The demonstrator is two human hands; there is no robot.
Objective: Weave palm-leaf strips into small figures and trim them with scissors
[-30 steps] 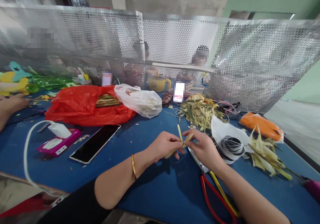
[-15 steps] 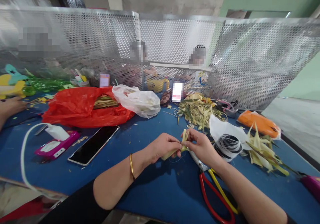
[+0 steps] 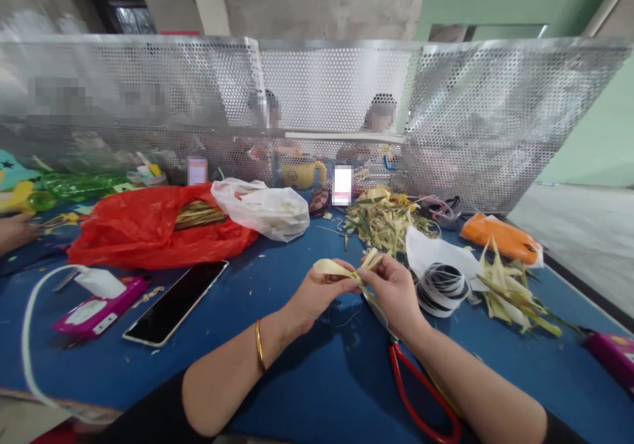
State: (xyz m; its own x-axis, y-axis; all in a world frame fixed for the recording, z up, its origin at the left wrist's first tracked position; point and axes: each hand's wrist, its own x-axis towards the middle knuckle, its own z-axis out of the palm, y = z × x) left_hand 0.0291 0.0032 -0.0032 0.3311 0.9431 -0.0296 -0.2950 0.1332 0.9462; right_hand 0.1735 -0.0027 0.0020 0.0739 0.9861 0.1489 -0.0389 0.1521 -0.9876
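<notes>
1. Currently, the pale leaf strip (image 3: pixel 329 268) is up in front of the person, over the tabletop (image 3: pixel 287 384), between left hand (image 3: pixel 317 292) and right hand (image 3: pixel 395 291).
2. Fingers on both: pinching the strip at its crossing, tips close together. Can't tell if it's one piece.
3. Handling guess: very light, thin, bendy; probably splits along the grain. Best hold: flat faces near the crossing, gently.
4. Scissors (image 3: pixel 395 353) by right hand; striped roll (image 3: pixel 442 292) further right; leaf pile (image 3: pixel 391 219) beyond.
5. From where I'm standing: phone (image 3: pixel 176 304), red bag (image 3: pixel 133 229) off left.
</notes>
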